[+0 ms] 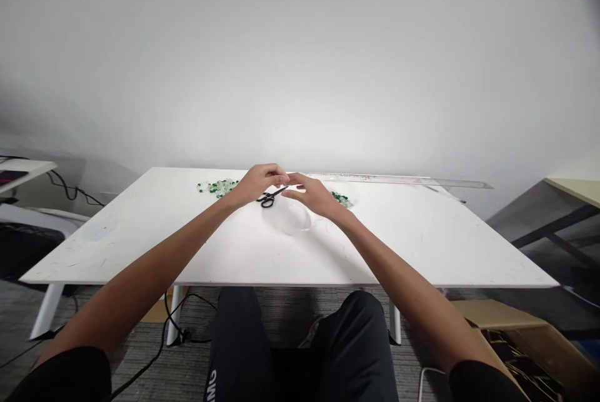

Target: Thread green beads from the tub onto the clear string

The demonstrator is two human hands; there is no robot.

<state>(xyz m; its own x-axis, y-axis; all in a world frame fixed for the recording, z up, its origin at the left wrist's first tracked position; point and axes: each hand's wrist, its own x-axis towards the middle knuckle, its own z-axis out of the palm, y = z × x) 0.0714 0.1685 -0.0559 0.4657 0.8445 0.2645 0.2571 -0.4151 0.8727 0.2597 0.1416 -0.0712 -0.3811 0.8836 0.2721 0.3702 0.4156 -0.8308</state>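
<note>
My left hand [259,182] is over the middle of the white table [262,258], thumb and fingers pinched together. Whatever is between those fingertips is too small to make out. My right hand [315,194] reaches in from the other side, its index fingertip meeting the left fingertips and its thumb held apart below. Just under the hands lies a pair of black scissors [267,201], blades toward the right. Nearer to me is a clear, shallow dish [296,222]. Green and pale beads [220,187] are spread left of my hands; more green beads [344,199] show beyond my right wrist.
A long transparent ruler [398,179] runs along the table's back edge by the wall. On the floor at right stands an open cardboard box [525,333]. Black cables [165,327] trail beneath the table at left. Another tabletop [574,189] edges in at far right.
</note>
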